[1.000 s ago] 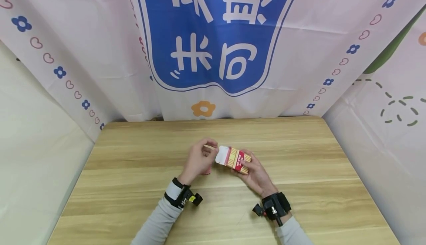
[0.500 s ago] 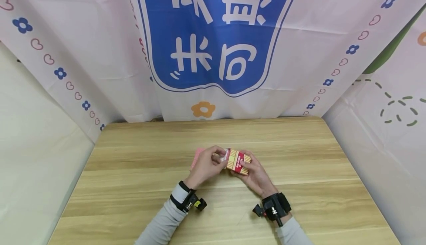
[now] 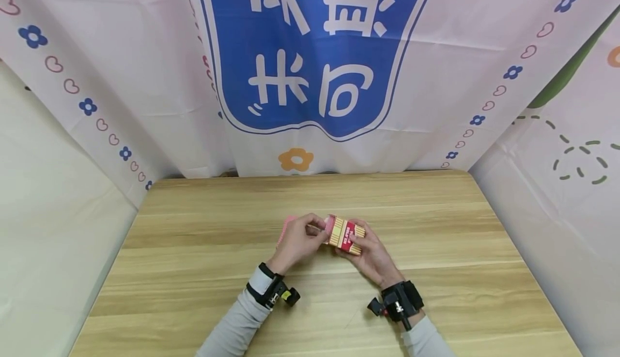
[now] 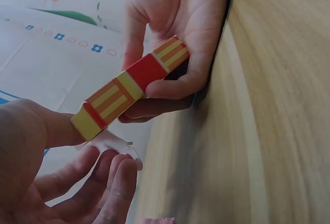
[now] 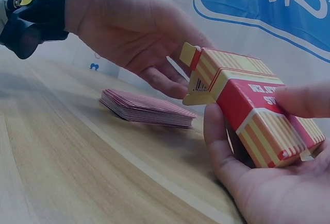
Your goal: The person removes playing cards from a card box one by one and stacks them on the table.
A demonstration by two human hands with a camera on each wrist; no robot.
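Note:
A striped yellow and red playing-card box [image 3: 346,234] is tilted in my right hand [image 3: 375,257], which grips it around the sides with the thumb across its printed face. At the box's flap end, my left hand [image 3: 300,241] has its thumb on the edge and its curled fingers against the pale flap [image 4: 111,142]. Small yellow side tabs [image 5: 198,98] stick out at that end. The box's inside is hidden. A deck of playing cards [image 5: 147,109] with red-patterned backs lies on the table; in the head view it is mostly hidden behind the left hand.
The wooden table [image 3: 203,271] stretches out on both sides of the hands. A white printed curtain [image 3: 169,77] with a blue panel hangs along its back edge. Each wrist wears a black strap with a camera, such as the right strap [image 3: 401,299].
My left hand has moved right, from above the card deck to the box's flap end. The white flap shows less now, and a pink surface faces up there. The right hand stays put.

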